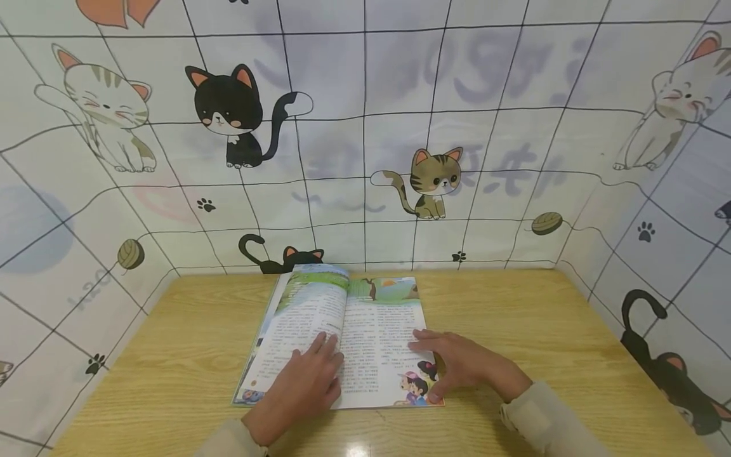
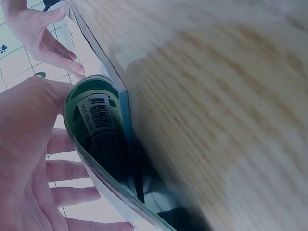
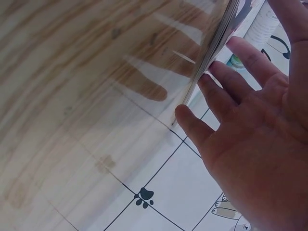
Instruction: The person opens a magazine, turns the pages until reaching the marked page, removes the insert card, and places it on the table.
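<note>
An open magazine [image 1: 360,355] lies on the wooden table, with printed text and coloured pictures on both pages. My left hand [image 1: 305,384] rests on the left page beside the spine, its fingers extended. In the left wrist view, that hand [image 2: 29,159] lies along the bulging pages, and a barcode [image 2: 97,113] shows on the inner side of the curl. At the magazine's right edge, my right hand [image 1: 465,362] touches the right page with spread fingers, the thumb near the lower corner picture. The right wrist view shows the hand [image 3: 255,130] with its fingertips along the page edge.
The wooden table [image 1: 514,317] extends to both sides of the magazine. Behind it and at both sides stands a white gridded covering [image 1: 337,146] printed with cartoon cats, paw prints and yarn balls.
</note>
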`<action>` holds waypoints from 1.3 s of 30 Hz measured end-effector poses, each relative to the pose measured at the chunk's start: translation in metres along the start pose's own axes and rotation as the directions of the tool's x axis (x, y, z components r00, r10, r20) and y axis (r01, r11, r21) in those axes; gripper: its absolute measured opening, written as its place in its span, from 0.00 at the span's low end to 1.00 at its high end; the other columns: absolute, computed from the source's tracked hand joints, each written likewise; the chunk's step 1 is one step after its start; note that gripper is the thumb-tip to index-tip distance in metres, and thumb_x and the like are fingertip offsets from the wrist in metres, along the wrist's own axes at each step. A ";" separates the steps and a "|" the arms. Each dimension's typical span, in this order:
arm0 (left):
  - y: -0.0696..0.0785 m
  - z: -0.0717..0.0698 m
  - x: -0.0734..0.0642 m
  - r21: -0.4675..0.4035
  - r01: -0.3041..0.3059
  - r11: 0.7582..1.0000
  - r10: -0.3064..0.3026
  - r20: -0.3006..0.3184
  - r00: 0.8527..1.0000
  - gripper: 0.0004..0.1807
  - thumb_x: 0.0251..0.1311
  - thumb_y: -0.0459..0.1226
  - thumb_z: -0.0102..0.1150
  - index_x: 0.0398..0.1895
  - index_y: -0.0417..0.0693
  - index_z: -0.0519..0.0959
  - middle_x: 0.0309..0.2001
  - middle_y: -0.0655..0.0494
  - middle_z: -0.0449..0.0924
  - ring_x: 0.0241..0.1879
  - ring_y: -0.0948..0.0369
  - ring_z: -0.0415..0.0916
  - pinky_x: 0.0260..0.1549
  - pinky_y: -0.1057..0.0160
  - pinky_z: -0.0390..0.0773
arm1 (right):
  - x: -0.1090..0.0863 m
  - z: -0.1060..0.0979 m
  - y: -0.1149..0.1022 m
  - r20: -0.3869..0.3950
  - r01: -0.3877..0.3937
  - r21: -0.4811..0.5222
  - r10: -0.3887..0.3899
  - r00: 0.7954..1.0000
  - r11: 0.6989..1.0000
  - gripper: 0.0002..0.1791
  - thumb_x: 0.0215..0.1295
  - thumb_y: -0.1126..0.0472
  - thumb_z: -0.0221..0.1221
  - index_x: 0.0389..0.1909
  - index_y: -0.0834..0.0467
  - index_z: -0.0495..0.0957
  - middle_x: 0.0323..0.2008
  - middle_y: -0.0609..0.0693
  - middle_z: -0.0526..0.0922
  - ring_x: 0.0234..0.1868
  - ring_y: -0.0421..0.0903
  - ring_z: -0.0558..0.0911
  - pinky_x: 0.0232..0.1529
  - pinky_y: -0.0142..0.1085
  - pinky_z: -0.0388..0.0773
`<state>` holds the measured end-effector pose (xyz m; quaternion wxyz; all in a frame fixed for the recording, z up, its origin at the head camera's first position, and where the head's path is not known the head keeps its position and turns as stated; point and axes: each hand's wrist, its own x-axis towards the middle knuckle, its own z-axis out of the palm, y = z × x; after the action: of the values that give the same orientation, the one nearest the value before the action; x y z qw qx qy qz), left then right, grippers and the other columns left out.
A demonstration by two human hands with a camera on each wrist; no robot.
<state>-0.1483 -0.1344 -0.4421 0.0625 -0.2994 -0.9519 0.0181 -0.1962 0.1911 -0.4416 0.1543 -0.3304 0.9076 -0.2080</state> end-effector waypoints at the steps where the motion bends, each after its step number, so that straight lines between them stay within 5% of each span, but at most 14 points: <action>1: 0.000 0.000 0.000 -0.002 0.001 1.000 -0.001 0.001 1.000 0.19 0.60 0.44 0.60 0.50 0.45 0.82 0.62 0.44 0.74 0.64 0.45 0.69 0.40 0.37 0.80 | 0.000 0.000 0.000 0.000 0.001 0.003 -0.001 1.000 1.000 0.55 0.40 0.37 0.76 0.69 0.58 0.70 0.73 0.58 0.64 0.72 0.61 0.63 0.66 0.62 0.61; 20: -0.001 0.004 -0.001 0.007 0.000 1.000 0.000 -0.031 1.000 0.20 0.60 0.47 0.60 0.51 0.46 0.81 0.62 0.44 0.74 0.64 0.45 0.70 0.39 0.39 0.81 | 0.000 -0.001 -0.001 -0.008 -0.004 0.015 0.004 1.000 1.000 0.49 0.46 0.36 0.73 0.68 0.57 0.72 0.72 0.57 0.65 0.72 0.60 0.64 0.66 0.61 0.62; 29: 0.004 0.003 0.003 0.000 0.044 0.999 -0.044 0.013 0.999 0.40 0.54 0.70 0.56 0.54 0.48 0.81 0.64 0.45 0.73 0.65 0.45 0.70 0.42 0.38 0.81 | 0.000 0.000 -0.002 -0.039 -0.011 0.021 0.012 0.999 1.000 0.44 0.53 0.35 0.68 0.65 0.57 0.75 0.71 0.58 0.66 0.72 0.61 0.64 0.67 0.61 0.61; 39: 0.008 0.001 0.006 -0.003 0.054 0.999 -0.053 0.073 0.996 0.52 0.40 0.77 0.59 0.56 0.45 0.80 0.66 0.43 0.71 0.67 0.43 0.67 0.42 0.37 0.80 | 0.002 0.000 -0.005 -0.046 -0.020 -0.014 0.020 0.999 1.000 0.42 0.54 0.34 0.67 0.65 0.56 0.75 0.70 0.57 0.68 0.71 0.60 0.66 0.66 0.60 0.63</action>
<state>-0.1485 -0.1248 -0.4431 0.0277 -0.2730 -0.9613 0.0248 -0.1957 0.1864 -0.4395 0.1332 -0.3176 0.9156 -0.2073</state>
